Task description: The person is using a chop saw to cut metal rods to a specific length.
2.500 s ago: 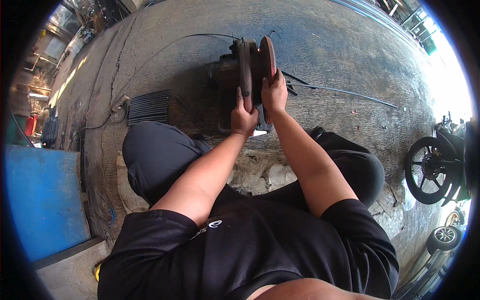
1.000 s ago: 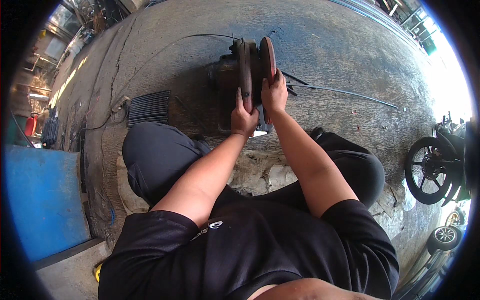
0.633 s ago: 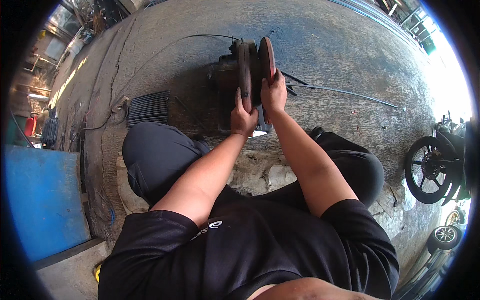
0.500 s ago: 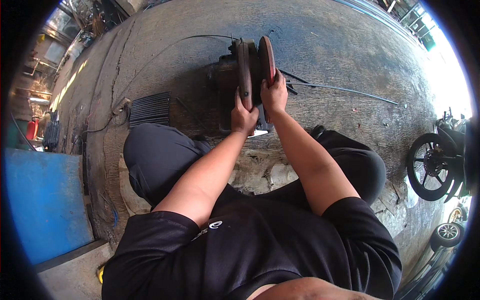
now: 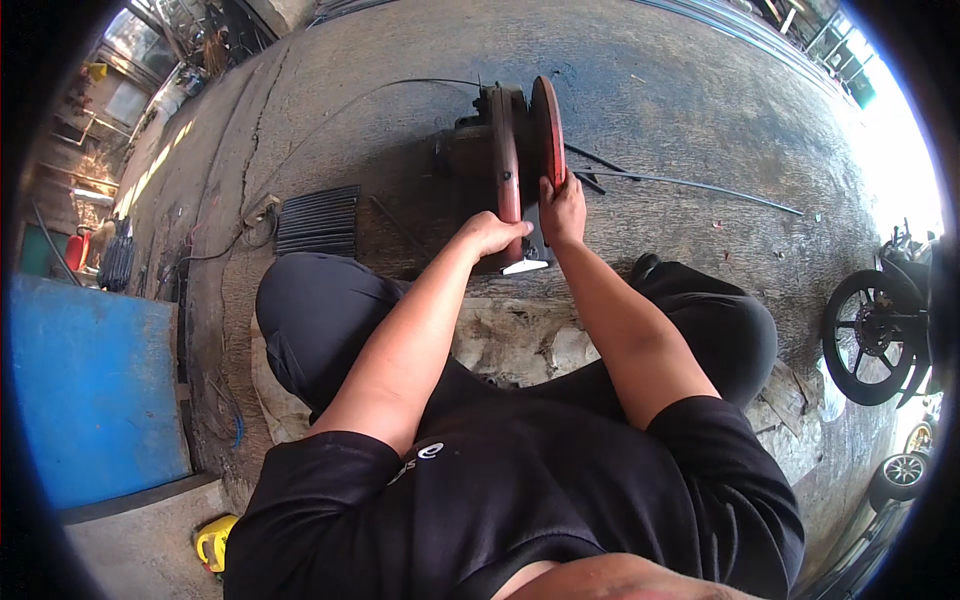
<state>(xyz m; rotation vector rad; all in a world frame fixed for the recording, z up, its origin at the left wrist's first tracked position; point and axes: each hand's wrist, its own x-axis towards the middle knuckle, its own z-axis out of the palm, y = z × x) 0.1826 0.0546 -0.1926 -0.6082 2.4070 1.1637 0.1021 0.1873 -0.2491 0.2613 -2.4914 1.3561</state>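
Note:
A dark cut-off saw (image 5: 465,150) stands on the floor in front of me, a narrow red-brown guard (image 5: 507,150) rising along its near side. My left hand (image 5: 490,235) is closed at the guard's lower end, thumb pointing right; part of the fingers is hidden. Just to the right, a red round disc-shaped piece (image 5: 549,125) stands upright, nearly edge-on. My right hand (image 5: 564,212) grips its lower near edge. A dark gap separates disc and guard at the top. Beneath my left hand a small white-edged plate (image 5: 526,267) shows at the saw's base.
Dark thin bars (image 5: 318,221) lie side by side left of the saw. A long thin rod (image 5: 690,181) stretches right. A cable (image 5: 350,105) curves behind. A blue panel (image 5: 95,390) stands at left, a yellow tool (image 5: 213,545) below it, a motorcycle wheel (image 5: 868,338) at right.
My left hand has slid down the guard to its lower end, its wrist turning more sideways. My right hand has shifted lower on the disc-shaped piece. The whole view has shifted slightly.

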